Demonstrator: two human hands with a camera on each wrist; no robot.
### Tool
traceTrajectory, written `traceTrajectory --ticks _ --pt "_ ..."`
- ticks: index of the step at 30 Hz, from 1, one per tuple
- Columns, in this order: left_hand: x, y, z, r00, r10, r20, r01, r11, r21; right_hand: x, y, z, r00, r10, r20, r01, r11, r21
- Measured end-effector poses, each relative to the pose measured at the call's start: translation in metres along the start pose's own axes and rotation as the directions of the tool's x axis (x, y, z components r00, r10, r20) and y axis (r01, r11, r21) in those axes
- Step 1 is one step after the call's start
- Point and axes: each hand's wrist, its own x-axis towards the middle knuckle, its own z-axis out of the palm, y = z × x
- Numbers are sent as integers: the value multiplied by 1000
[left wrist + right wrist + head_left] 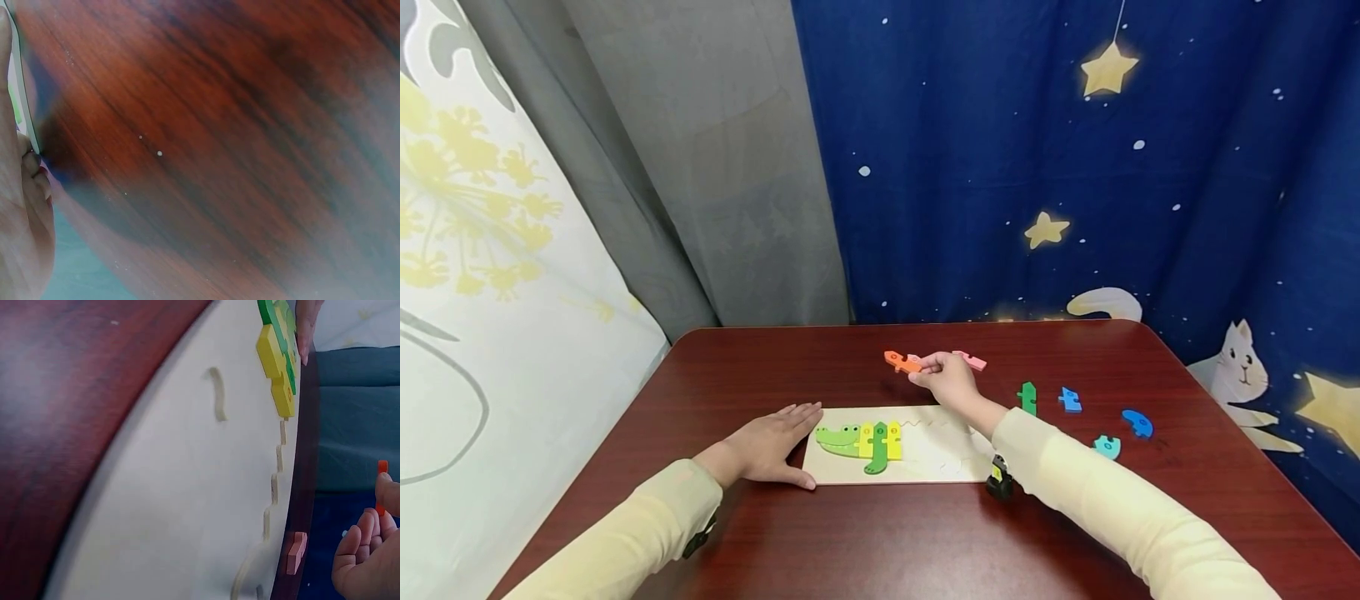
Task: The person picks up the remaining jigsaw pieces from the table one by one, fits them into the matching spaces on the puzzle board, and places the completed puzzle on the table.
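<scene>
My right hand (pixel 952 385) pinches an orange puzzle piece (pixel 898 361) between thumb and fingers, above the table beyond the board's far edge. A pale wooden puzzle board (pixel 936 462) lies in front of me. On its left part sit a green crocodile head (pixel 837 440), yellow pieces (pixel 894 440) and a green leg piece (pixel 878 450) side by side. With fingers spread, my left hand (pixel 775 446) rests at the board's left edge. A pink puzzle piece (pixel 296 553) lies just past the far edge, partly behind the right hand in the head view.
Right of the board lie loose pieces: a green one (pixel 1027 397), a blue one (pixel 1071 400), a curved blue one (pixel 1138 423) and a teal one (pixel 1107 447). The dark red wooden table (pixel 895 542) ends at curtains (pixel 970 167) behind.
</scene>
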Motion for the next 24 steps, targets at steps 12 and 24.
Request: traceTrajectory --ticks 12,24 --pt "0 1 -2 999 -24 35 24 1000 -7 -19 2 -6 1000 19 -19 -18 1000 3" --pt "0 1 -1 1000 -15 23 15 1000 -6 -39 8 -13 999 9 -40 -9 1000 -2"
